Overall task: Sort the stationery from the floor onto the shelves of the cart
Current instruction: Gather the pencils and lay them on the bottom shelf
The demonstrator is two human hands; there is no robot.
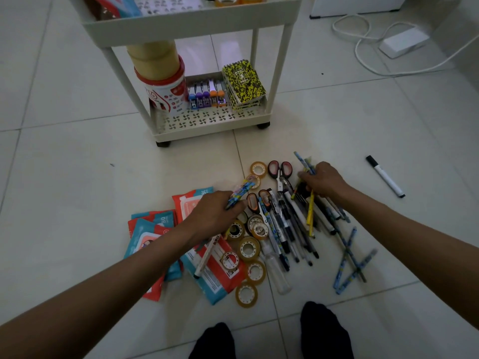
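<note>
Left hand [217, 211] clamped on patterned pencils [239, 193]; right hand [322, 181] gripping more pencils [304, 161], right over the pen pile [298, 229].

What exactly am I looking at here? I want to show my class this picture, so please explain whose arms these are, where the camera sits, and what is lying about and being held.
There is no machine: a person wears one camera on the head, looking down at their own arms.

The left hand grips a few blue patterned pencils. The right hand grips another small bunch of pencils above the pen pile.

On the tiled floor also lie tape rolls, scissors, wipe packets and a lone marker.

The cart behind already holds notepads on its lower shelf.
</note>
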